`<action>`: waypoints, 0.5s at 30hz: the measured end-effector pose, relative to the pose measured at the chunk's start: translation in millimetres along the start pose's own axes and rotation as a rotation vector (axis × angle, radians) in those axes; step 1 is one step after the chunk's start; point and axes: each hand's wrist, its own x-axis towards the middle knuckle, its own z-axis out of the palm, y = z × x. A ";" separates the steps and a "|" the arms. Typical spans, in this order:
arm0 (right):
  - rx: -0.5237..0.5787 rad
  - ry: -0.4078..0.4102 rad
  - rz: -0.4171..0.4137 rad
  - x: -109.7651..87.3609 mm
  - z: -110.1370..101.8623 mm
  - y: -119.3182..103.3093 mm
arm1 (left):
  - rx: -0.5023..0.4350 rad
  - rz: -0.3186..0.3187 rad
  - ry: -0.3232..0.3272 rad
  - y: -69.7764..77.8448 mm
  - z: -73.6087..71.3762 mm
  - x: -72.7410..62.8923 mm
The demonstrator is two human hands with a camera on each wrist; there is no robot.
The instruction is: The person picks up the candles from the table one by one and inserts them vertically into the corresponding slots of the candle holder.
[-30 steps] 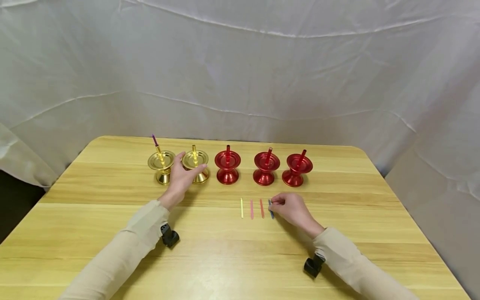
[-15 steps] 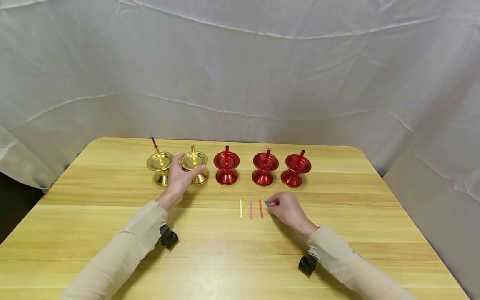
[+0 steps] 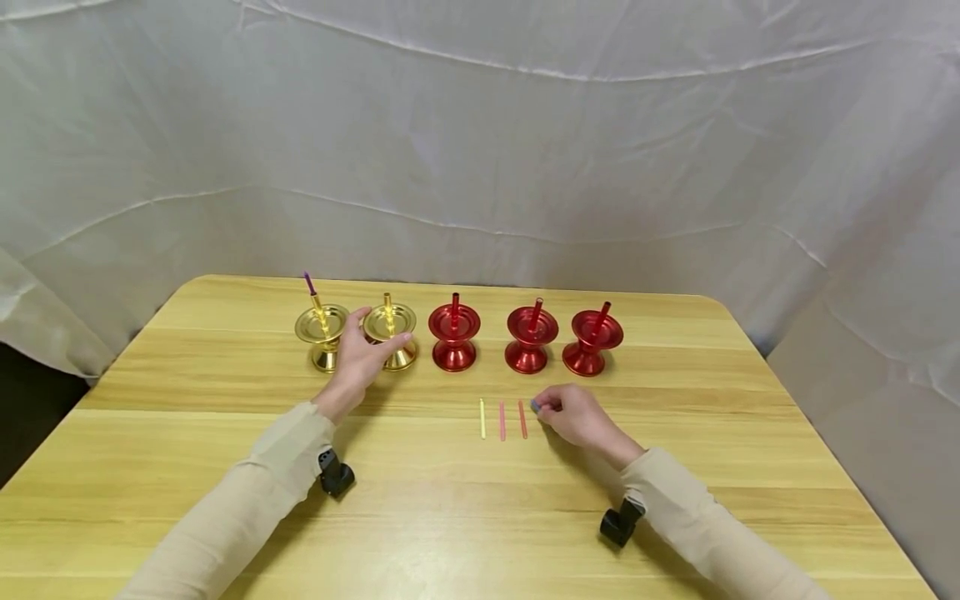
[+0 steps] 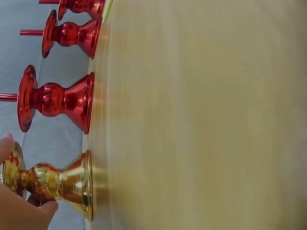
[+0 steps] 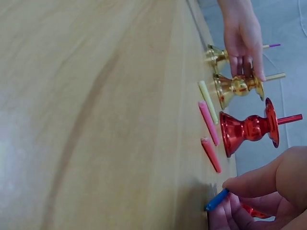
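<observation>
Blue candle (image 5: pixel 217 200) juts out, pinched in the right hand (image 3: pixel 579 415).

Glossy metal is seen on the candle holders (image 3: pixel 454 335), smooth wood on the table (image 3: pixel 450 508), creased cloth on the backdrop (image 3: pixel 480 150).

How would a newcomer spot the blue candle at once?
On the wooden table, find the five candle holders, then, nearer the viewer, the right hand. It pinches the blue candle, whose neighbours, the yellow candle, pink candle and red candle, lie untouched on the wood.
</observation>
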 end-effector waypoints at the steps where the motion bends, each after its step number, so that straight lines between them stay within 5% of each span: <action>1: 0.012 -0.002 0.009 0.3 -0.4 -0.5 | -0.004 0.000 -0.003 0.0 -0.1 0.0; 15: 0.142 0.037 0.022 7.5 -6.9 -13.8 | -0.009 -0.012 -0.024 0.8 -1.3 1.3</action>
